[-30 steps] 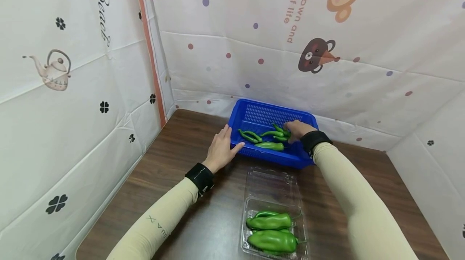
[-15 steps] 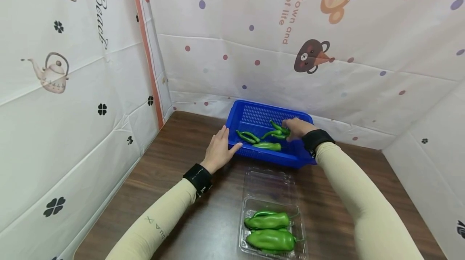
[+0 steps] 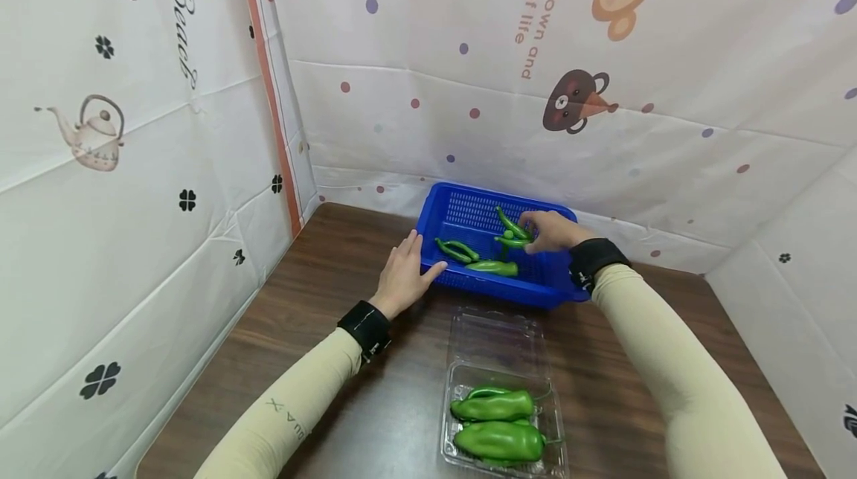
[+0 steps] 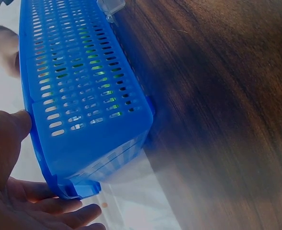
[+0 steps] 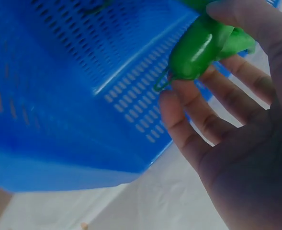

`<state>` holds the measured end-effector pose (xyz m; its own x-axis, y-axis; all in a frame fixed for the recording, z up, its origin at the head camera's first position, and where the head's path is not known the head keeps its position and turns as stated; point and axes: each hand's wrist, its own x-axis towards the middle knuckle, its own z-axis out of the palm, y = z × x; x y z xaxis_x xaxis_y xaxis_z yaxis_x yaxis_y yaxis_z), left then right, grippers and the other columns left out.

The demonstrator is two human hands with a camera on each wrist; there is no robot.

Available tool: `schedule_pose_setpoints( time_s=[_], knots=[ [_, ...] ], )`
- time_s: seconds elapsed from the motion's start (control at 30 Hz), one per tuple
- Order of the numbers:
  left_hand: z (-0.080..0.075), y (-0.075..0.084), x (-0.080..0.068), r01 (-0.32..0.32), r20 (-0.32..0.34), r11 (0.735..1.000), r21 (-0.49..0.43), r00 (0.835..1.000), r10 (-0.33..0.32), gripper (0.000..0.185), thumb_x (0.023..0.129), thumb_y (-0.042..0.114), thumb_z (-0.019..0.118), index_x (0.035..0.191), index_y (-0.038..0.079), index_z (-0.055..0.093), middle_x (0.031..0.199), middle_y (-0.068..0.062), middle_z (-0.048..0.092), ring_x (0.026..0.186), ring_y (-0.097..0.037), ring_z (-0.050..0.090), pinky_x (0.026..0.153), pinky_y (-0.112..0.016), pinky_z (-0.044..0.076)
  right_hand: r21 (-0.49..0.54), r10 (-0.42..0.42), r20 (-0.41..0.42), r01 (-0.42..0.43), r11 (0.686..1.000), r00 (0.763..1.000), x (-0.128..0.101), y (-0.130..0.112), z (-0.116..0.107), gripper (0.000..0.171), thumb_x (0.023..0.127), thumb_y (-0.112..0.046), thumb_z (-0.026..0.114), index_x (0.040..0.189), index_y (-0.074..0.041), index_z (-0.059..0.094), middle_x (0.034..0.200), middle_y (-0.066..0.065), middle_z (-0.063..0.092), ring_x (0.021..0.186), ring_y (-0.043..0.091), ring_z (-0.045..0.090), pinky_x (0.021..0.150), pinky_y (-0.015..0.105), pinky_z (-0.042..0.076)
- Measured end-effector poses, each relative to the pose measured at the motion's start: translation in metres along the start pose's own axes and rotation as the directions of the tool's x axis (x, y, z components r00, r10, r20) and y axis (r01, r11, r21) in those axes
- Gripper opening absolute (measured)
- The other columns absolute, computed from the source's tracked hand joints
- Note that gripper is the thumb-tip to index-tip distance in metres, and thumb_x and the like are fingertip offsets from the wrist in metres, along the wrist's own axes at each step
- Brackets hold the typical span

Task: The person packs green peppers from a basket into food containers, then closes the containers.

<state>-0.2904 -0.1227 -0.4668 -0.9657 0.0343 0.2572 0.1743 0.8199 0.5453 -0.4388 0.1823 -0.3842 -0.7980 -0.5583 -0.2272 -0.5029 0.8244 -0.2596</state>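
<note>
In the head view, my right hand [image 3: 552, 230] is inside a blue slotted plastic basket [image 3: 489, 284], gripping a small bunch of slim green peppers [image 3: 512, 242]. The right wrist view shows the thumb and fingertips pinching a glossy green pepper [image 5: 196, 50], with others partly hidden behind it. My left hand [image 3: 404, 278] rests at the basket's left end, fingers extended. Its thumb touches the rim [image 4: 29, 117] in the left wrist view. Two curved green peppers [image 3: 457, 250] and a thicker, paler green pepper [image 3: 493, 268] lie on the basket floor.
In front of the basket stands a clear hinged plastic box [image 3: 498, 345], lid laid back toward the basket. Large green peppers [image 3: 501, 442] and a slimmer one [image 3: 487, 392] lie in it. The brown wooden table [image 3: 261, 345] meets printed white curtains [image 3: 375, 122] at the back and sides.
My right hand has closed on the slim peppers and raised them a little off the basket floor. The left hand stays at the basket's left end.
</note>
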Motion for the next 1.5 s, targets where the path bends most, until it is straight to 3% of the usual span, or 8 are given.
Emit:
schedule_pose_setpoints(
  time_s=[0.3,0.53,0.7,1.2,1.5],
  knots=[
    [0.0,0.001,0.001,-0.003,0.002,1.0,0.005,1.0,0.003,0.083,0.101,0.053,0.061,0.156,-0.004,0.035,0.164,-0.022,0.032,0.15,-0.034,0.035,0.125,-0.05,0.021,0.051,-0.044,-0.045,0.046,0.998,0.998,-0.006,0.003,-0.005,0.052,0.091,-0.019,0.079,0.136,-0.003,0.058,0.12,0.021,0.067,0.114,0.042,0.061,0.092,0.057,0.051],
    [0.001,0.001,0.0,-0.004,0.006,1.0,0.007,1.0,0.004,0.083,0.101,0.053,0.059,0.157,-0.003,0.035,0.164,-0.021,0.031,0.15,-0.034,0.035,0.125,-0.05,0.021,0.034,-0.024,0.066,0.022,0.999,0.998,-0.006,-0.003,0.008,0.052,0.094,-0.021,0.076,0.138,-0.002,0.056,0.123,0.022,0.065,0.12,0.045,0.057,0.093,0.056,0.051],
    [0.002,0.0,-0.001,-0.01,0.003,1.0,0.0,1.0,0.01,0.082,0.101,0.053,0.06,0.156,-0.003,0.036,0.164,-0.022,0.032,0.149,-0.035,0.036,0.124,-0.051,0.021,0.023,-0.009,0.098,0.007,1.0,0.995,-0.002,-0.002,0.018,0.055,0.094,-0.023,0.076,0.141,-0.002,0.057,0.122,0.021,0.066,0.118,0.041,0.059,0.093,0.053,0.053],
    [-0.001,0.001,0.0,-0.014,-0.019,1.0,0.018,1.0,0.015,0.082,0.101,0.052,0.06,0.156,-0.005,0.036,0.163,-0.023,0.032,0.148,-0.035,0.037,0.124,-0.051,0.022,0.03,-0.096,0.01,0.095,0.995,0.995,-0.001,-0.017,0.0,0.051,0.095,-0.021,0.074,0.14,-0.002,0.059,0.123,0.021,0.066,0.12,0.043,0.059,0.095,0.057,0.051],
    [0.0,0.001,-0.001,-0.016,-0.014,1.0,0.016,1.0,0.016,0.082,0.101,0.052,0.061,0.156,-0.004,0.036,0.163,-0.022,0.033,0.148,-0.035,0.037,0.124,-0.051,0.022,0.029,-0.057,0.048,0.056,0.998,0.997,-0.005,-0.015,0.007,0.051,0.097,-0.02,0.072,0.142,-0.003,0.057,0.128,0.023,0.064,0.124,0.044,0.057,0.097,0.056,0.051]
  ],
)
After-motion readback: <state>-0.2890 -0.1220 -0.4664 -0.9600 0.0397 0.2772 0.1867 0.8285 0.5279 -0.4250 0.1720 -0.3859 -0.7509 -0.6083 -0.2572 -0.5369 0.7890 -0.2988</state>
